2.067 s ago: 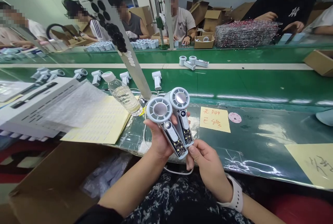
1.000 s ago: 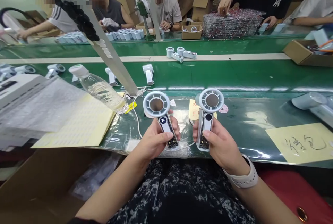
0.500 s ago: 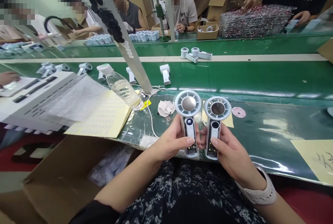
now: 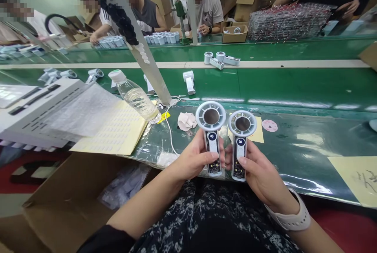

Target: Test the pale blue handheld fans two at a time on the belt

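Observation:
My left hand (image 4: 198,155) is closed around the handle of a light-blue handheld fan (image 4: 211,139), thumb on its front. The small round display on that fan reads 40. In my right hand (image 4: 256,164) is a second handheld fan (image 4: 242,147) of the same kind, its display showing 20, with my thumb over the lower front. Both fans stand upright side by side above the front edge of the bench, round heads up. Their lower handles show dark circuit parts. Most of my fingers are hidden behind the handles.
A water bottle (image 4: 134,96) leans over yellow label sheets (image 4: 114,131) at left, beside a white box-like machine (image 4: 44,111). A slanted metal post (image 4: 153,68) rises behind. More fans (image 4: 189,82) lie on the green conveyor (image 4: 279,84). An open carton (image 4: 73,194) sits below left. Several co-workers are across.
The left fan's display has gone from 20 to 40. The right fan's display, dark before, now shows 20. Both hands keep their grips, nearly in place.

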Action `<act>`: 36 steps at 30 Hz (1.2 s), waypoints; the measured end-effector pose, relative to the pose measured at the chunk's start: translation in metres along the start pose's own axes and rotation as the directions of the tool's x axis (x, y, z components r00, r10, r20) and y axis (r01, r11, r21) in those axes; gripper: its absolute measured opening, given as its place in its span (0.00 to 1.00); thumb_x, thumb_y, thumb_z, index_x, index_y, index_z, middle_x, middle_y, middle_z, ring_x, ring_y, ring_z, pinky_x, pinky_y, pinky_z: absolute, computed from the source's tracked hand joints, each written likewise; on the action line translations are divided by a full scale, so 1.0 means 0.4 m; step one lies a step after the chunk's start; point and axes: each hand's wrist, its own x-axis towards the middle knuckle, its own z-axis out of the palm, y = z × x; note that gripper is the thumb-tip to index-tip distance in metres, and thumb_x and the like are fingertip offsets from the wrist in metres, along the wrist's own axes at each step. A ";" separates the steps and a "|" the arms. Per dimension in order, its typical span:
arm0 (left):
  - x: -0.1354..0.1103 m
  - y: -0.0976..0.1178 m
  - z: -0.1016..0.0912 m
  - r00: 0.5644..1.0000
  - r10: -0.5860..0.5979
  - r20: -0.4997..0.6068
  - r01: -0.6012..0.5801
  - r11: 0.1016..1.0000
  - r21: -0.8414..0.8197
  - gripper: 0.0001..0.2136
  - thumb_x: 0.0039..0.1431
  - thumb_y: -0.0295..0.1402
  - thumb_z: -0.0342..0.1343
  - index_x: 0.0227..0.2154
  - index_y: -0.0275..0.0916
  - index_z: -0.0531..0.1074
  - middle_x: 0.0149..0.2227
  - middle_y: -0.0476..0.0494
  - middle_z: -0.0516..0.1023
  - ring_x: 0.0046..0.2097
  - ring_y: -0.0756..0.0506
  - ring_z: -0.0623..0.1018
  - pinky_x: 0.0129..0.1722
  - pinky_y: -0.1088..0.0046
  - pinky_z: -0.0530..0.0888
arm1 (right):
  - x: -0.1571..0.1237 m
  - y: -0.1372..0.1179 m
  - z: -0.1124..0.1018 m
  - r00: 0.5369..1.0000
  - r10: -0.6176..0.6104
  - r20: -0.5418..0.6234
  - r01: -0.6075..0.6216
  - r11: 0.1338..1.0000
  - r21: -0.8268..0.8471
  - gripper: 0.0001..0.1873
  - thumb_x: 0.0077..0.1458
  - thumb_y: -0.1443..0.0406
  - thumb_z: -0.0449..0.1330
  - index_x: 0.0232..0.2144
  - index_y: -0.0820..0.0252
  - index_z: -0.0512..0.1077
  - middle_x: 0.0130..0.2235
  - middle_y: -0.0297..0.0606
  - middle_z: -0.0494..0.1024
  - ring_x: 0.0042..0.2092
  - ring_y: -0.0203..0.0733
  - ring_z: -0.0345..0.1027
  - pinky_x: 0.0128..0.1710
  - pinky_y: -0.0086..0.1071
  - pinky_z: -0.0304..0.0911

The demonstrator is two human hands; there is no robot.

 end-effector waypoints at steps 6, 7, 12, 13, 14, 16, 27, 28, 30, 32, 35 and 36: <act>-0.002 -0.002 -0.005 0.999 -0.034 0.007 0.033 0.999 0.024 0.20 0.53 0.34 0.66 0.44 0.40 0.63 0.36 0.49 0.71 0.33 0.49 0.76 0.35 0.69 0.74 | 0.001 0.009 -0.005 1.000 0.007 -0.013 -0.007 1.000 0.019 0.19 0.57 0.59 0.65 0.50 0.52 0.69 0.43 0.37 0.76 0.38 0.42 0.70 0.38 0.38 0.69; -0.002 0.000 -0.004 0.999 -0.039 0.005 0.039 0.999 0.012 0.21 0.53 0.35 0.66 0.45 0.40 0.63 0.37 0.49 0.71 0.34 0.49 0.76 0.35 0.69 0.74 | 0.001 0.011 -0.007 1.000 0.001 -0.010 -0.001 1.000 0.012 0.19 0.58 0.59 0.65 0.50 0.52 0.69 0.42 0.37 0.76 0.37 0.42 0.70 0.37 0.37 0.69; -0.001 0.008 0.001 0.998 -0.055 -0.015 0.055 0.998 -0.017 0.20 0.52 0.36 0.65 0.44 0.40 0.64 0.37 0.48 0.71 0.34 0.48 0.75 0.33 0.69 0.74 | -0.001 0.013 -0.015 0.999 -0.028 0.041 0.028 1.000 -0.010 0.17 0.59 0.60 0.64 0.50 0.52 0.69 0.41 0.35 0.75 0.36 0.39 0.68 0.36 0.34 0.68; 0.000 0.007 0.001 0.998 -0.058 -0.022 0.058 0.998 -0.022 0.20 0.52 0.36 0.65 0.44 0.40 0.64 0.37 0.48 0.71 0.33 0.48 0.76 0.33 0.69 0.74 | -0.001 0.012 -0.014 0.999 -0.026 0.043 0.027 1.000 -0.014 0.17 0.59 0.60 0.64 0.49 0.52 0.69 0.40 0.35 0.74 0.35 0.38 0.68 0.36 0.34 0.68; 0.001 0.005 0.000 0.998 -0.062 -0.029 0.061 0.998 -0.029 0.19 0.52 0.37 0.65 0.43 0.40 0.64 0.37 0.48 0.71 0.33 0.48 0.76 0.33 0.69 0.75 | -0.002 0.011 -0.013 0.999 -0.025 0.037 0.026 1.000 -0.013 0.17 0.58 0.60 0.65 0.49 0.52 0.70 0.40 0.34 0.74 0.35 0.38 0.68 0.36 0.33 0.68; 0.005 0.001 0.000 0.996 -0.069 -0.053 0.067 0.997 -0.038 0.19 0.53 0.39 0.64 0.42 0.40 0.64 0.35 0.48 0.71 0.32 0.49 0.75 0.30 0.70 0.75 | -0.002 0.009 -0.009 1.000 -0.015 0.008 0.015 1.000 0.005 0.15 0.58 0.60 0.65 0.47 0.53 0.71 0.39 0.34 0.74 0.34 0.37 0.68 0.34 0.33 0.68; 0.007 -0.005 -0.001 0.997 -0.047 -0.053 0.048 0.999 0.011 0.17 0.57 0.41 0.63 0.40 0.40 0.63 0.33 0.51 0.72 0.29 0.50 0.77 0.34 0.67 0.78 | -0.011 0.006 -0.006 0.996 -0.017 -0.085 0.020 0.999 0.030 0.11 0.58 0.56 0.64 0.40 0.55 0.74 0.37 0.34 0.76 0.30 0.35 0.69 0.28 0.29 0.69; 0.007 -0.006 -0.002 0.997 -0.049 -0.062 0.050 0.999 0.009 0.16 0.57 0.41 0.62 0.39 0.40 0.63 0.33 0.51 0.72 0.29 0.50 0.77 0.33 0.68 0.78 | -0.010 0.004 -0.007 0.995 -0.022 -0.094 0.025 0.999 0.031 0.11 0.58 0.56 0.64 0.40 0.55 0.74 0.36 0.34 0.76 0.30 0.35 0.69 0.28 0.29 0.69; 0.009 -0.009 -0.005 0.994 -0.066 -0.086 0.066 0.998 -0.004 0.15 0.58 0.40 0.62 0.39 0.39 0.63 0.33 0.51 0.72 0.28 0.50 0.77 0.32 0.69 0.78 | -0.009 0.000 -0.008 0.994 -0.014 -0.113 0.019 0.999 0.044 0.11 0.58 0.57 0.64 0.39 0.55 0.74 0.37 0.35 0.76 0.31 0.35 0.70 0.29 0.30 0.70; 0.010 -0.011 -0.007 0.991 -0.093 -0.097 0.091 0.996 -0.018 0.15 0.58 0.40 0.61 0.40 0.39 0.63 0.32 0.52 0.72 0.29 0.50 0.78 0.33 0.68 0.78 | -0.009 -0.001 -0.008 0.992 -0.002 -0.127 0.009 0.998 0.056 0.11 0.58 0.57 0.64 0.40 0.55 0.73 0.38 0.35 0.76 0.32 0.36 0.70 0.31 0.31 0.71; 0.013 -0.012 -0.006 0.987 -0.118 -0.111 0.115 0.993 -0.038 0.16 0.57 0.40 0.61 0.41 0.39 0.63 0.32 0.51 0.73 0.29 0.49 0.77 0.33 0.67 0.78 | -0.009 -0.002 -0.008 0.989 0.011 -0.146 -0.001 0.998 0.064 0.12 0.58 0.56 0.63 0.41 0.55 0.73 0.40 0.37 0.76 0.33 0.38 0.71 0.33 0.33 0.71; 0.013 -0.011 -0.005 0.986 -0.118 -0.118 0.113 0.993 -0.044 0.16 0.57 0.40 0.62 0.41 0.39 0.63 0.32 0.51 0.73 0.29 0.49 0.77 0.32 0.67 0.78 | -0.009 -0.002 -0.007 0.988 0.018 -0.150 -0.009 0.998 0.066 0.12 0.58 0.56 0.63 0.41 0.55 0.72 0.40 0.37 0.76 0.33 0.38 0.71 0.33 0.33 0.71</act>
